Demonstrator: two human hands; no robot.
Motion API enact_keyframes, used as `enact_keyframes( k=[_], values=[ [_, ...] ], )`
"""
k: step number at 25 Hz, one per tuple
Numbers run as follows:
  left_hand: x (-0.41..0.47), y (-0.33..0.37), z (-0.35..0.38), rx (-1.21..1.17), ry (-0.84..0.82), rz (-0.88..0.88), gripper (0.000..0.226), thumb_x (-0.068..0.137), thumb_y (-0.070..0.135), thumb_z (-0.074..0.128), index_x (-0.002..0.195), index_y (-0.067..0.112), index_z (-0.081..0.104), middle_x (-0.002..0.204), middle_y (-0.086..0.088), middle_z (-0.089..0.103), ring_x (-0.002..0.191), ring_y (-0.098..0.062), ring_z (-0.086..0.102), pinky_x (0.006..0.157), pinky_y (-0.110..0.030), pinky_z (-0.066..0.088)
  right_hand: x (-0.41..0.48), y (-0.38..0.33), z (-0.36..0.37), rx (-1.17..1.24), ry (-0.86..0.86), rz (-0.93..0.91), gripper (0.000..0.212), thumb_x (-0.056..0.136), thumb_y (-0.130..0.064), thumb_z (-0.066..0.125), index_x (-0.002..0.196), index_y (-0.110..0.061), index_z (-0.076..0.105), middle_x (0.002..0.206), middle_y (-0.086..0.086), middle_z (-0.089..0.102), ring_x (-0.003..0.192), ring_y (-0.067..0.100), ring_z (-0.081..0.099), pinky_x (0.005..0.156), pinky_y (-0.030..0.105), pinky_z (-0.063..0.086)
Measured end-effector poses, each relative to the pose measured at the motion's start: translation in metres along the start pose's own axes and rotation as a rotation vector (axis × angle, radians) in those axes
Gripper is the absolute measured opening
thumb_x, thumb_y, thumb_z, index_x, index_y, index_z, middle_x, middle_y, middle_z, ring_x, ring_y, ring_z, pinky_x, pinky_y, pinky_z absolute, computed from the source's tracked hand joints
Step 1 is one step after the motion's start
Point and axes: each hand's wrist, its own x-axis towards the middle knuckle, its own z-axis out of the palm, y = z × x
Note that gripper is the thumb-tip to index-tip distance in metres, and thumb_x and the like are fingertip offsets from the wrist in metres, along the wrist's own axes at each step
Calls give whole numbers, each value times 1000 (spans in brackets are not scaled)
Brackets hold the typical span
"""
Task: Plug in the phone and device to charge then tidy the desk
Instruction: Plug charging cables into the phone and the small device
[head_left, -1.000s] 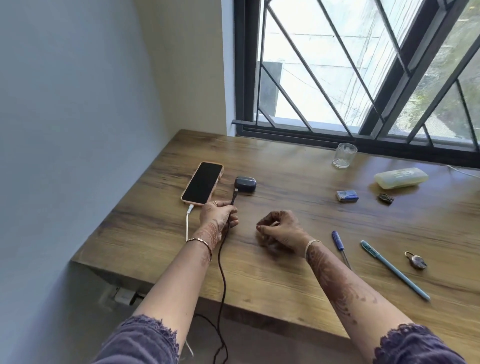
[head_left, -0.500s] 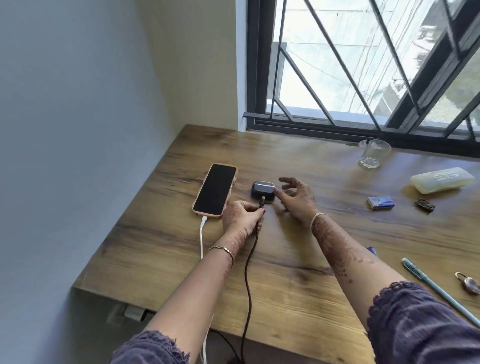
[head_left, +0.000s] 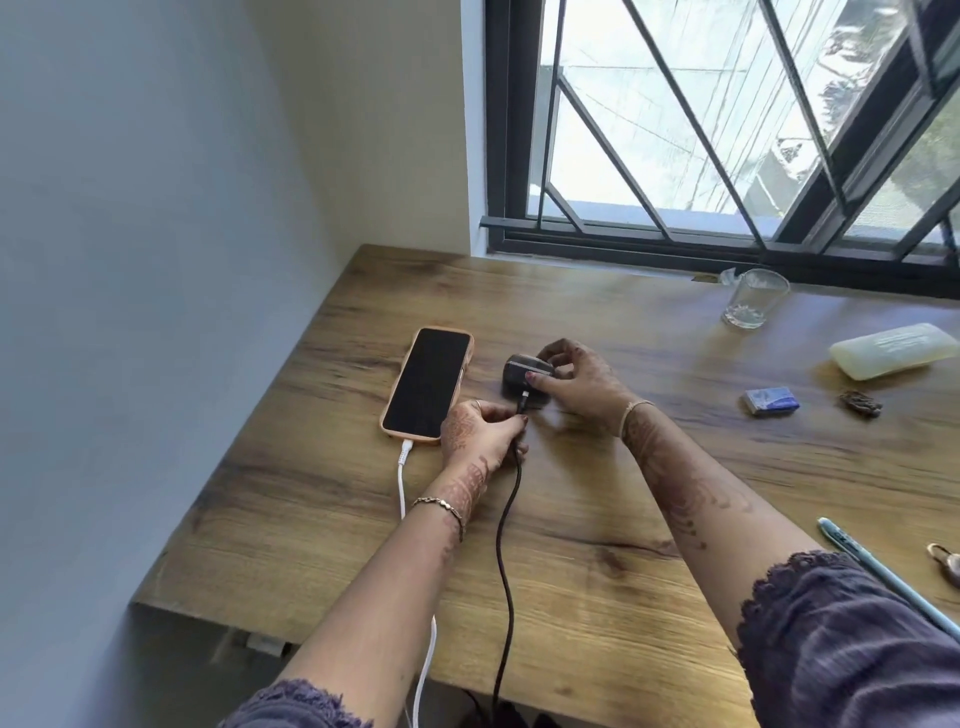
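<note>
Now my right hand (head_left: 576, 382) has come across and grips the dark charging case (head_left: 519, 370) mid-frame; my left hand (head_left: 478, 434) pinches the black cable (head_left: 506, 519) plug at its port, with the phone (head_left: 428, 382) already cabled.

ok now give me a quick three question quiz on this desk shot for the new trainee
1. True or false: the white cable is plugged into the phone.
2. What does the left hand pinch? A the black cable, B a pen, C a glass.
3. Short answer: what does the right hand hold?
Key: 1 true; 2 A; 3 the small dark case.
</note>
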Motion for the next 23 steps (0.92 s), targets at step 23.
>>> enact_keyframes(
  k=[23],
  values=[
    [-20, -9, -1, 172, 120, 172, 13, 73, 20, 79, 68, 14, 69, 68, -9, 71, 58, -19, 64, 66, -36, 57, -18, 1, 10, 559, -14, 157, 24, 86, -12, 69, 108, -3, 67, 96, 17, 68, 60, 11, 61, 52, 16, 53]
  ],
)
